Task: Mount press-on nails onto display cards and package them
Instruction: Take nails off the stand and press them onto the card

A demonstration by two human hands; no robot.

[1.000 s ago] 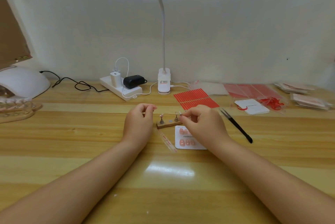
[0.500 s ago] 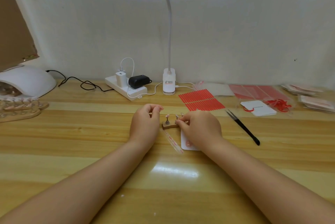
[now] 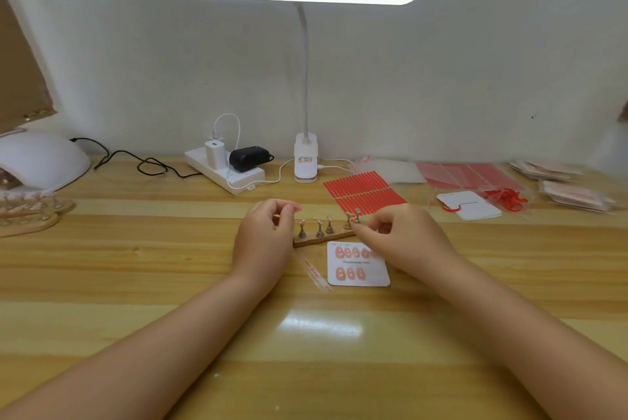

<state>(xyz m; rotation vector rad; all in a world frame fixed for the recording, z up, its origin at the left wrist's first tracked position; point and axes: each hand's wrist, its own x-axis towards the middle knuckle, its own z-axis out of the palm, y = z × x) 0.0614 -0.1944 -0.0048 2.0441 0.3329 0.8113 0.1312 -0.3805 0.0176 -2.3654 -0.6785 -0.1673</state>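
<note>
Wooden nail stand [image 3: 323, 238] at table [image 3: 136, 266] centre, five small pegs upright on it. Display card [image 3: 357, 265] at its 6 o'clock, just beside it; pink nails in two rows, five above, three below. Left hand [image 3: 263, 243] at the stand's 9 o'clock end, fingertips pinched together; whether they hold anything cannot be told. Right hand [image 3: 399, 239] at 3 o'clock, fingers pinching the end peg [image 3: 357, 215]. Clear strip [image 3: 314, 271] at the card's 9 o'clock. Red sheet [image 3: 365, 193] at 12 o'clock.

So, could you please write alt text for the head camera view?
Two hands work at a small wooden nail stand on a wooden desk: the right hand pinches a peg at its end, the left hand curls beside it. A white display card holds pink nails.
</note>
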